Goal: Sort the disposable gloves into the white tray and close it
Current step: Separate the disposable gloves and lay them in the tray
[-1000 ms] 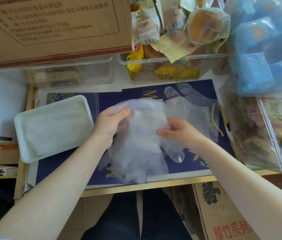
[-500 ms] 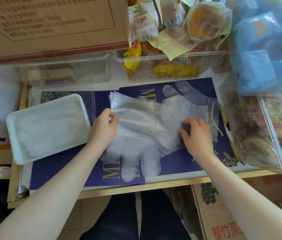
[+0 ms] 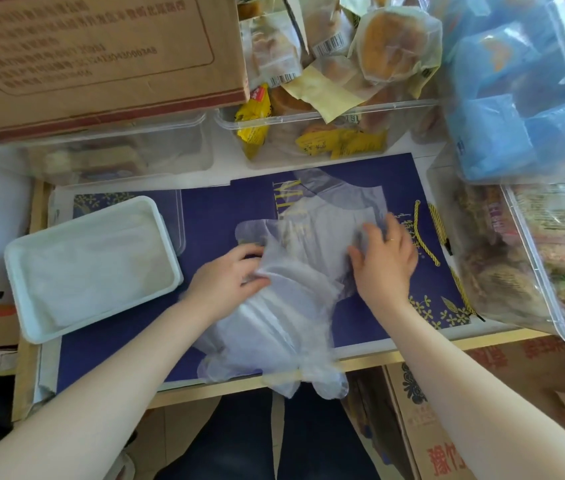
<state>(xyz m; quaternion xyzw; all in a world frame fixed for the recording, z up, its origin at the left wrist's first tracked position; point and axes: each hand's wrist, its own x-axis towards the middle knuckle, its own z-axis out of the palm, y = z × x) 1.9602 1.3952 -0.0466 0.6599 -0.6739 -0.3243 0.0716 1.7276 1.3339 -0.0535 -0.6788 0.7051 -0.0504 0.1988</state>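
Fingers (image 3: 256,270) pinching gloves (image 3: 284,306)

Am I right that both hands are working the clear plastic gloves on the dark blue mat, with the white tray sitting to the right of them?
Not quite: the head view shows the white rectangular tray to the left of the clear plastic gloves, not the right. The rest holds: the left hand and right hand both work the gloves on the dark blue mat.

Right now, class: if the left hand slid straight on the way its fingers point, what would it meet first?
The left hand points right, across the mat. It already pinches the disposable gloves, so more glove plastic comes first; beyond that, probably the right hand, which presses the same pile. Depth between them is unclear.
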